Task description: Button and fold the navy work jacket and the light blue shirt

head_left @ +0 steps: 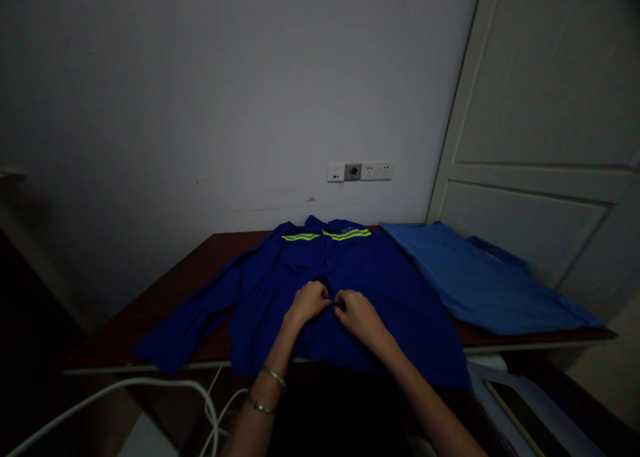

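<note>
A dark blue work jacket (400,290) with yellow-green reflective stripes across the chest lies spread on the table, collar towards the wall. Its left-side sleeve stretches out to the table's front edge, and the hem hangs over that edge. At the middle of the jacket front, my left hand (311,301) pinches the cloth along the front opening. Close beside it, my right hand (354,310) also has its fingertips pressed together on the opening's other edge. Any button or fastener between the fingers is too small to make out.
A lighter blue garment (480,283) lies on the right of the dark red table (200,263). Wall sockets (370,171) sit behind, and a panelled door (530,143) stands at the right. A white cable (150,381) loops at the lower left.
</note>
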Demonstrator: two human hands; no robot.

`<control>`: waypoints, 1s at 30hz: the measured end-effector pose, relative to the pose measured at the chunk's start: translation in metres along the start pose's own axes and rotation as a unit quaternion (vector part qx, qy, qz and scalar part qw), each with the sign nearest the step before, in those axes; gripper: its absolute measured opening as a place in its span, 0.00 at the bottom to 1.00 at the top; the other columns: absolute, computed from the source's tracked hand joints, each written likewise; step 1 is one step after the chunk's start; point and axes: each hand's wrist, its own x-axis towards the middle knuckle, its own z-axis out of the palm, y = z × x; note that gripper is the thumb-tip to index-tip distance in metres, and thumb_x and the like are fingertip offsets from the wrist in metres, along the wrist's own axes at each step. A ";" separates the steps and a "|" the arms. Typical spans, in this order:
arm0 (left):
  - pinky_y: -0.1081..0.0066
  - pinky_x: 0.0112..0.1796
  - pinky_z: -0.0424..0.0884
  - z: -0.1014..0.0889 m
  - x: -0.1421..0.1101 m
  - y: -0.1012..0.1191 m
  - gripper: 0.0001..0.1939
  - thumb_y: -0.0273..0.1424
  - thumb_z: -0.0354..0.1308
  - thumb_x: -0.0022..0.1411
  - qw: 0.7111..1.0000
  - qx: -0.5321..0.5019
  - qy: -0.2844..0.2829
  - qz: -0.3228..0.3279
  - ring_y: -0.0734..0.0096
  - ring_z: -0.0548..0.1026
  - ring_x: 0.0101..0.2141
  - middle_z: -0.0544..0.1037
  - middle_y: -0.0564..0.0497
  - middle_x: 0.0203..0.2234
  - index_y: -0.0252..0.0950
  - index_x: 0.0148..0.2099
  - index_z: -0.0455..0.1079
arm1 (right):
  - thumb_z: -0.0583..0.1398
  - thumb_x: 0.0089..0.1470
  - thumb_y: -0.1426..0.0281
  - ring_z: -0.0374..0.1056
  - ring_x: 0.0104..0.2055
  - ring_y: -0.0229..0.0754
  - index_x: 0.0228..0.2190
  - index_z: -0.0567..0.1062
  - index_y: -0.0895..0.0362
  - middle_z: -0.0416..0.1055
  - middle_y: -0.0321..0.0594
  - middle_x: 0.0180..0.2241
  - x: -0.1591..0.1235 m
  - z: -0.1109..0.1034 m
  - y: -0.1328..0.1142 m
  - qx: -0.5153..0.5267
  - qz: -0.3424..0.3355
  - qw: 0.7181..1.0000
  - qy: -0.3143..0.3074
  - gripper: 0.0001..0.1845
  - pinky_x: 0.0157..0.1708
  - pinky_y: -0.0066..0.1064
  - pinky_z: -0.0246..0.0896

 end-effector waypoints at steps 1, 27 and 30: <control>0.73 0.31 0.64 0.004 -0.003 0.003 0.07 0.30 0.58 0.50 1.000 0.016 0.009 -0.011 0.65 0.73 0.34 0.77 0.49 0.31 0.37 0.34 0.73 | 0.56 0.44 0.72 0.67 0.32 0.45 0.28 0.73 0.55 0.72 0.46 0.30 -0.007 0.003 -0.005 -0.046 0.010 0.999 0.004 0.07 0.29 0.31 0.55; 0.67 0.39 0.58 0.006 -0.040 0.017 0.08 0.22 0.56 0.50 0.987 -0.024 0.150 0.043 0.66 0.67 0.37 0.72 0.52 0.31 0.36 0.34 0.68 | 0.52 0.41 0.82 0.68 0.43 0.44 0.40 0.73 0.62 0.73 0.48 0.40 -0.004 -0.018 -0.010 0.055 0.075 0.996 0.011 0.22 0.44 0.30 0.59; 0.67 0.41 0.58 0.000 -0.048 0.022 0.09 0.21 0.55 0.50 0.987 -0.014 0.142 0.080 0.66 0.67 0.40 0.72 0.52 0.35 0.37 0.34 0.66 | 0.53 0.37 0.80 0.70 0.38 0.42 0.37 0.74 0.61 0.74 0.46 0.37 0.000 -0.025 -0.003 0.219 0.107 0.969 0.041 0.22 0.39 0.30 0.63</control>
